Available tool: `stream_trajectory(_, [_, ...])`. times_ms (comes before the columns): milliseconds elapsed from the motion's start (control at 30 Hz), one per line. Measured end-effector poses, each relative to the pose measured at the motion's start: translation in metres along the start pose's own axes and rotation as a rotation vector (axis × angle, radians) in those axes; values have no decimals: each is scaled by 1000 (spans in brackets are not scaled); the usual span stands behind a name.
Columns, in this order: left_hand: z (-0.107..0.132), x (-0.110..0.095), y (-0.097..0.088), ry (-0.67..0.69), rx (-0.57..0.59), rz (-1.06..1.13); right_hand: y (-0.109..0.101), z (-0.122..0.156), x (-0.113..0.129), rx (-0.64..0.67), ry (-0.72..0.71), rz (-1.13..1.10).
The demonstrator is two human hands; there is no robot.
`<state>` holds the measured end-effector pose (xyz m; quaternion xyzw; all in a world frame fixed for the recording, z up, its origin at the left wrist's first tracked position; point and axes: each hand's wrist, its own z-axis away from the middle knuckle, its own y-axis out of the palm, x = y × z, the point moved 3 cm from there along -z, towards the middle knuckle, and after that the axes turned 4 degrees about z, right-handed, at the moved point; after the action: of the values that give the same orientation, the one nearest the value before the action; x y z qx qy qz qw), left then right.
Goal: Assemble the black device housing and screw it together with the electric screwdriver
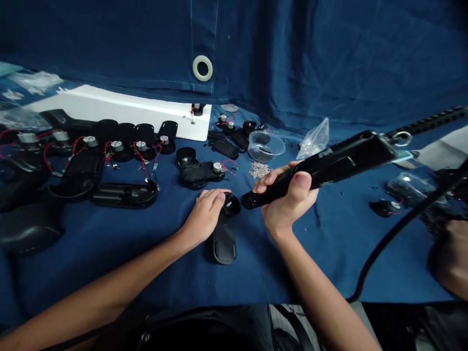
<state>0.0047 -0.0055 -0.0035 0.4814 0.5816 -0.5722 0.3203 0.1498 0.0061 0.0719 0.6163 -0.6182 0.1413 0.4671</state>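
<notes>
My right hand (288, 202) is wrapped around a black electric screwdriver (343, 158), which tilts with its ring end up to the right and its narrow end toward my left hand. No bit can be made out at that end. My left hand (206, 212) grips the round, cup-shaped end of a black plastic housing (224, 241) lying on the blue cloth. Its flat elongated part points toward me. The screwdriver's narrow end is just right of the cup, apart from it. A pile of small silvery screws (259, 170) lies beyond my hands.
Several black housings with motors and red wires (117, 148) line the left side. Another housing (199, 173) sits just ahead. A clear plastic tub (266, 146) and plastic bag (315, 139) stand behind the screws. A black cable (395, 229) arcs across the right, near another person's arm (455, 253).
</notes>
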Motion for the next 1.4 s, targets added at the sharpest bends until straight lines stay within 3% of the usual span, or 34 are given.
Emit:
stream_trajectory(367, [6, -1, 4, -60, 40, 75, -1, -4, -2, -31, 16, 62])
stream_trajectory(633, [8, 0, 4, 39, 53, 118, 2, 3, 3, 3, -14, 20])
stream_trajectory(1400, [7, 0, 5, 49, 74, 106, 6, 6, 1, 84, -71, -20])
